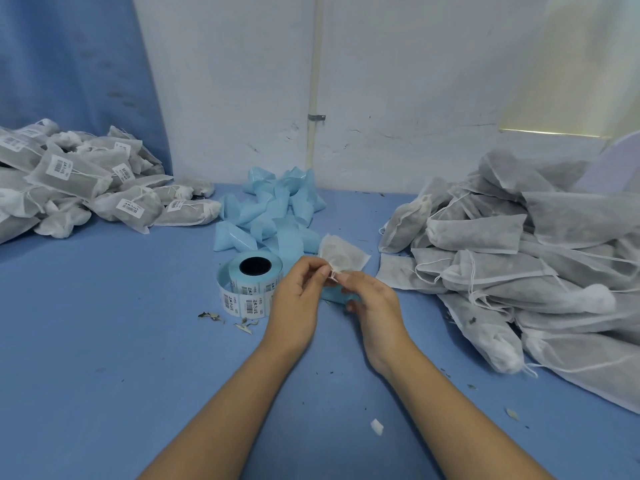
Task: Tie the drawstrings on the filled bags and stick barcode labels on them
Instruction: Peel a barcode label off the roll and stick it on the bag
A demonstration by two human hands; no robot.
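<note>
Two bare forearms reached up from the bottom edge of the frame, and the hands met just right of centre. The left hand (298, 292) and the right hand (374, 303) were drawn close together, their thumbs and forefingers pinching a small white barcode label (332, 274) from either side. A blue backing strip (333, 295) showed beneath the right hand's fingers, though whether those fingers gripped it could not be told. Just behind the label, touching the fingertips, a single filled bag (343, 254) of thin white fabric lay on the blue bench (104, 341). Left of the hands, just beside the left hand, stood a label roll (251, 282) on its side, its dark core facing upward and a printed tail curling off it. Behind the roll, toward the wall, lay a heap of spent blue backing pieces (273, 209). A few dry leaf scraps (214, 317) were scattered below the roll, and a white scrap (376, 426) lay between the forearms lower down. At the right of the frame a large pile of unlabelled bags (519, 254) sprawled with loose drawstrings. At the upper left a pile of tied, labelled bags (69, 178) rested against a blue curtain (69, 64). A pale pipe (315, 81) ran up the white wall (225, 81) behind.
</note>
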